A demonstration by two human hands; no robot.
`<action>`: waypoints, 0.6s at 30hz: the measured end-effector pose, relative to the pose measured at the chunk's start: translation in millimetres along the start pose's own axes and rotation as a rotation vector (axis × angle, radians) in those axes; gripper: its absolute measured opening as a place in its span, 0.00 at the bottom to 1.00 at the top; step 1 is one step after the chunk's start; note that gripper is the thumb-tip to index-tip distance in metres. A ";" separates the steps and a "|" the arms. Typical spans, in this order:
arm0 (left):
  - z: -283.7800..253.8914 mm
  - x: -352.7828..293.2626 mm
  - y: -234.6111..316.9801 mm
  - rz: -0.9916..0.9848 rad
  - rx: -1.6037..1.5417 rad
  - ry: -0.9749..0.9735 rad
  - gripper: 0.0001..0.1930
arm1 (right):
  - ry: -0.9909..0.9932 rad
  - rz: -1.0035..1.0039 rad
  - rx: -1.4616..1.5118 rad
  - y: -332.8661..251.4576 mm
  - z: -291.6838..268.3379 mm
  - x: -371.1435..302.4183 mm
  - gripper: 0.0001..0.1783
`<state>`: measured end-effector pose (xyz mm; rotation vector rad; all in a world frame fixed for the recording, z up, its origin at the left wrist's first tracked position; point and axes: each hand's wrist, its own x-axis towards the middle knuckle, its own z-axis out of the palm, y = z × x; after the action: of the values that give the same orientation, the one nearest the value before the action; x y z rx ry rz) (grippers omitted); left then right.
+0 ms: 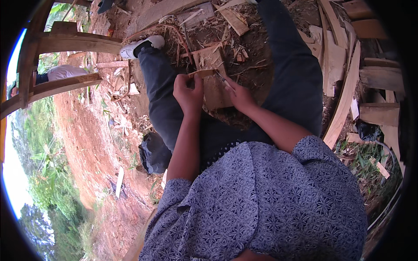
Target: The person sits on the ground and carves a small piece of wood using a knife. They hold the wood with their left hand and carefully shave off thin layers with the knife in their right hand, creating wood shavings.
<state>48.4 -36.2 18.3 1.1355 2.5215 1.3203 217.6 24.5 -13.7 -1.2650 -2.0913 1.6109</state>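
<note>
Between my thighs, my left hand (189, 95) pinches a small flat piece of wood (205, 73). My right hand (241, 97) is closed round a knife (225, 81) with a slim, light handle. Its dark tip meets the right end of the wood piece; whether it cuts into it is too small to tell. Beneath both hands a wooden board (214, 93) lies on the ground, partly hidden by them.
Wood shavings and offcuts (235, 21) litter the dirt ahead. Long planks (346, 98) and stacked boards (379, 78) stand at the right. A black plastic bag (153, 152) sits beside my left leg. At the far left another person (65, 73) shows behind wooden beams (65, 87).
</note>
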 end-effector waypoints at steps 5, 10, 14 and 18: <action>1.7 0.7 -2.6 -0.007 0.021 0.019 0.13 | 0.085 -0.180 0.126 -15.3 -1.2 -1.8 0.24; 2.4 0.3 -7.0 -0.083 -0.035 0.028 0.13 | 0.009 0.031 -0.127 -9.3 -2.8 -0.2 0.25; 4.0 2.0 -14.1 -0.089 -0.020 0.043 0.13 | 0.114 -0.253 -0.018 -1.8 4.7 -5.1 0.27; 1.3 4.4 -5.6 -0.126 -0.056 0.036 0.12 | 0.009 -0.009 -0.062 -21.7 -0.8 -8.8 0.27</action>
<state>42.4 -34.5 14.5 0.9344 2.5167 1.3820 212.7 17.9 8.3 -1.2770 -2.1549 1.5451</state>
